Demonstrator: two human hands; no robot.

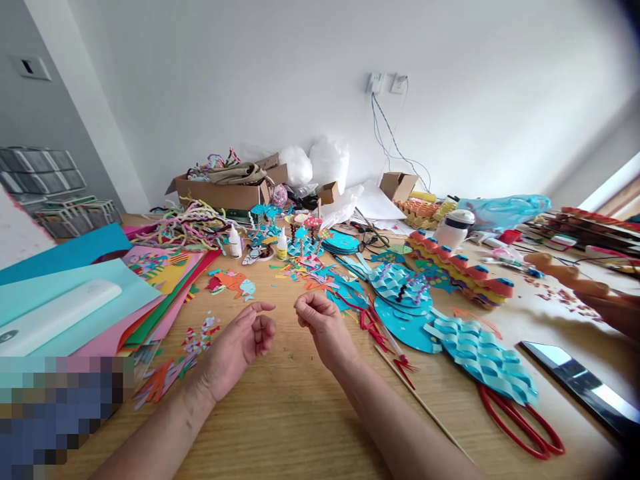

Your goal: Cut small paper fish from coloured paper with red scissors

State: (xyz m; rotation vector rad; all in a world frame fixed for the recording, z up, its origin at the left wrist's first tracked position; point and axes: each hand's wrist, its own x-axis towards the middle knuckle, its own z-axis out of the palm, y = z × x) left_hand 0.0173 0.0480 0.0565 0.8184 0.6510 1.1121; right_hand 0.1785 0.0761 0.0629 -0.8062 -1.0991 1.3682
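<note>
My left hand (250, 337) hovers over the wooden table (280, 413), palm turned inward, fingers loosely curled and apart, with nothing in it. Just to its right, my right hand (325, 327) has thumb and forefinger pinched together; anything between them is too small to make out. Beyond the hands lie orange and blue paper fish (235, 283) and a pile of coloured paper scraps (313, 270). Two small white glue bottles, one (235, 243) at the left and one (282, 245) at the right, stand behind these.
Blue paper discs with woven strips (483, 353), red-handled scissors (523, 423), a thin stick (425, 403) and a phone (580, 380) lie at the right. Stacked coloured paper (140, 300) is at the left. A cardboard box (225, 195) stands at the back. Another person's hand (607, 310) shows at the right edge.
</note>
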